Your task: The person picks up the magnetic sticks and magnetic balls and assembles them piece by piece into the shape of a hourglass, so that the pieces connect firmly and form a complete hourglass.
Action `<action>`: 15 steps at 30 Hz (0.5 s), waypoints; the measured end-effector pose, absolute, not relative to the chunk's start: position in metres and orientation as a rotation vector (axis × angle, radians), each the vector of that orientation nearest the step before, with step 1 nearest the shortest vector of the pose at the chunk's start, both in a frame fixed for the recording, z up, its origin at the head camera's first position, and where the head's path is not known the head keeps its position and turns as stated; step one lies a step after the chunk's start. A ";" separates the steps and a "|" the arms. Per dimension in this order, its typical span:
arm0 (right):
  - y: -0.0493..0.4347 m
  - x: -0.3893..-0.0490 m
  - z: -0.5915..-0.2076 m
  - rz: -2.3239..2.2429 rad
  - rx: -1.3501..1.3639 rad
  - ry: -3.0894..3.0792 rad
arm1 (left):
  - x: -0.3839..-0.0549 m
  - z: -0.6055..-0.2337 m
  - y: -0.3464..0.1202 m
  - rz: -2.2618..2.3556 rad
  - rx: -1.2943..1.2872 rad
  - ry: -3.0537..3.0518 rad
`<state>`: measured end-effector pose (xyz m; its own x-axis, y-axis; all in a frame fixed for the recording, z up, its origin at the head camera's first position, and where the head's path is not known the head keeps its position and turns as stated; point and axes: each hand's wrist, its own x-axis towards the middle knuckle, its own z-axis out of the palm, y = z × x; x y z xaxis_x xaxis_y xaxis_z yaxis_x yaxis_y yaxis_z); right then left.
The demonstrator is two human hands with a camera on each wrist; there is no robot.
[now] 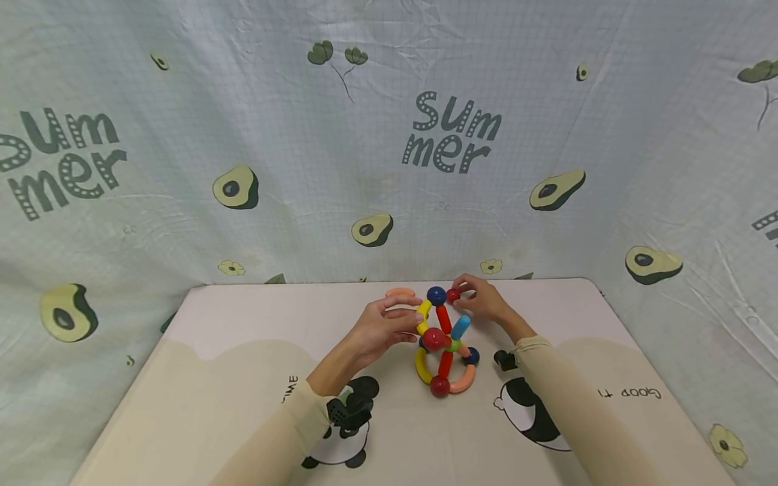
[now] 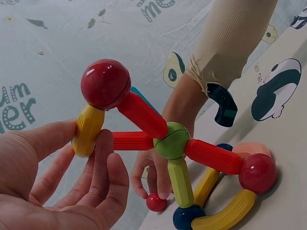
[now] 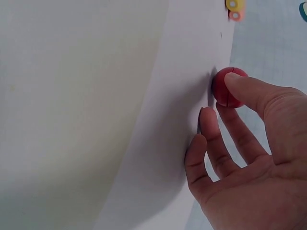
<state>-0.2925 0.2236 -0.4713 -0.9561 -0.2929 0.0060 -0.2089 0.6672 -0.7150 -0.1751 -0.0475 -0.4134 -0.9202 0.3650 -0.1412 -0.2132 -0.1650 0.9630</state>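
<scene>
A magnetic ball-and-stick model (image 1: 446,364) of colored rods and balls stands on the table. My left hand (image 1: 381,329) pinches its curved yellow rod (image 2: 88,130) between thumb and fingers; a red ball (image 2: 105,84) sits on that rod's end in the left wrist view. At the model's middle, a green ball (image 2: 171,140) joins several rods. Behind the model, near the table's far edge, my right hand (image 1: 483,300) holds a loose red ball (image 3: 229,87) between thumb and index finger. Its other fingers curve close over the table in the right wrist view.
A peach curved rod (image 1: 400,292) lies at the far edge, behind the left hand. Printed panda figures (image 1: 337,442) mark the tabletop (image 1: 200,378). A curtain (image 1: 292,135) with avocado prints hangs right behind the table and along its sides.
</scene>
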 end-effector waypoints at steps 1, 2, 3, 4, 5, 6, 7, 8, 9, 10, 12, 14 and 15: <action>0.223 -0.292 -0.471 -1.170 -0.419 2.768 | -0.175 -0.414 -0.048 2.139 0.174 1.735; 0.223 -0.292 -0.471 -1.171 -0.422 2.771 | -0.175 -0.414 -0.048 2.140 0.175 1.736; 0.222 -0.292 -0.471 -1.174 -0.426 2.772 | -0.175 -0.414 -0.048 2.141 0.176 1.736; 0.222 -0.292 -0.472 -1.175 -0.433 2.778 | -0.175 -0.414 -0.048 2.141 0.177 1.736; 0.222 -0.292 -0.472 -1.172 -0.437 2.785 | -0.175 -0.414 -0.048 2.141 0.178 1.736; 0.222 -0.292 -0.473 -1.168 -0.443 2.793 | -0.175 -0.413 -0.047 2.141 0.179 1.736; 0.222 -0.292 -0.473 -1.166 -0.444 2.801 | -0.175 -0.413 -0.047 2.140 0.180 1.735; 0.223 -0.292 -0.474 -1.158 -0.444 2.810 | -0.175 -0.413 -0.047 2.139 0.181 1.735; 0.224 -0.291 -0.474 -1.154 -0.447 2.818 | -0.175 -0.413 -0.047 2.138 0.181 1.734; 0.224 -0.292 -0.475 -1.152 -0.447 2.822 | -0.175 -0.412 -0.047 2.138 0.181 1.732; 0.225 -0.291 -0.476 -1.154 -0.452 2.819 | -0.175 -0.412 -0.047 2.139 0.179 1.731; 0.227 -0.290 -0.476 -1.153 -0.479 2.813 | -0.174 -0.412 -0.047 2.141 0.176 1.730; 0.228 -0.290 -0.476 -1.155 -0.488 2.810 | -0.175 -0.412 -0.047 2.142 0.174 1.728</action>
<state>-0.2896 0.2276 -0.4765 -0.9477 -0.3135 0.0597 -0.2649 0.6683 -0.6952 -0.1745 -0.0469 -0.4120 -0.9196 0.3672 -0.1399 -0.2144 -0.1706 0.9617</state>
